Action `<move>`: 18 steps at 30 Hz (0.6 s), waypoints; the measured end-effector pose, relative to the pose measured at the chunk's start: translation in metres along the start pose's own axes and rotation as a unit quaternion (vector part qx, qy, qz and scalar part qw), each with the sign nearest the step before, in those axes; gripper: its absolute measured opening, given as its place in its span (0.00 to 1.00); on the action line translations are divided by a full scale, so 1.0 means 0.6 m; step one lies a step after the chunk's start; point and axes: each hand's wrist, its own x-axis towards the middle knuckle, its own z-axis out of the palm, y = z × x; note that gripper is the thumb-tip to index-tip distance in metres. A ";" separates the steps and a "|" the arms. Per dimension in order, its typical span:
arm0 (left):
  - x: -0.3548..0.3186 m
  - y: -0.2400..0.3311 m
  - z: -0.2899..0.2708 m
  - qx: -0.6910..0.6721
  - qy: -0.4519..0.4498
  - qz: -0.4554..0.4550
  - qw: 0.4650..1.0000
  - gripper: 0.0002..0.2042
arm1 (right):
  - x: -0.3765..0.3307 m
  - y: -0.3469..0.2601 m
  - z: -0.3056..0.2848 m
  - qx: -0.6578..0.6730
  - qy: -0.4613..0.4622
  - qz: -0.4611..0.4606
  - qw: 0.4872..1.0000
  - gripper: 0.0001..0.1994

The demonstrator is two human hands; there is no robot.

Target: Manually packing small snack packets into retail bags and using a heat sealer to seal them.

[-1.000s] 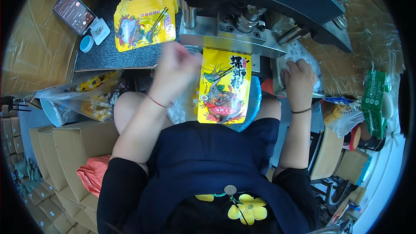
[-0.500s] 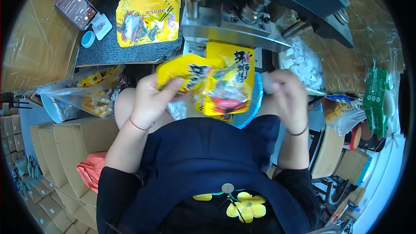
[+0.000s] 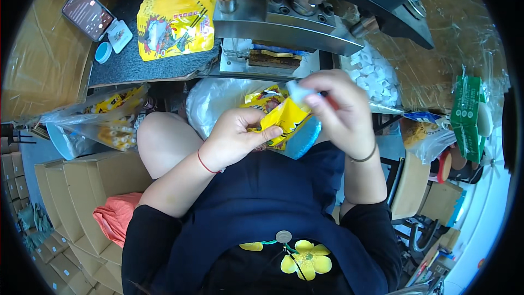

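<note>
My left hand is closed on the near end of a yellow printed pouch, thumb on top. At the pouch's far right end, my right hand, slightly blurred, pinches a small white plastic piece against the edge; whether it sits inside the pouch's mouth I cannot tell. Just beyond the held pouch are more yellow pouches, partly covered by it. They lie over my lap, between a clear plastic bag and a shiny blue surface.
Ahead stands a metal press with a brown-edged slot. On the dark bench at left lie a stack of yellow pouches, a propped phone and a blue lid. White plastic pieces pile up at right. Cardboard boxes stand lower left.
My left hand has moved right and nearer with the pouch. The pouch that lay against the press is off it. My right hand has brought the white piece in to the pouch's end.
</note>
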 end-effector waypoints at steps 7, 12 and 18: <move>0.002 -0.005 0.027 -0.200 -0.104 -0.049 0.973 0.18 | -0.005 0.009 -0.030 0.018 -0.167 0.076 0.983 0.10; 0.029 -0.014 0.006 -0.284 -0.075 -0.084 0.952 0.19 | -0.022 -0.025 -0.064 -0.096 -0.031 0.015 0.995 0.14; 0.084 0.004 -0.043 -0.346 -0.029 -0.097 0.933 0.18 | -0.043 -0.107 -0.032 0.452 -0.043 -0.174 0.874 0.11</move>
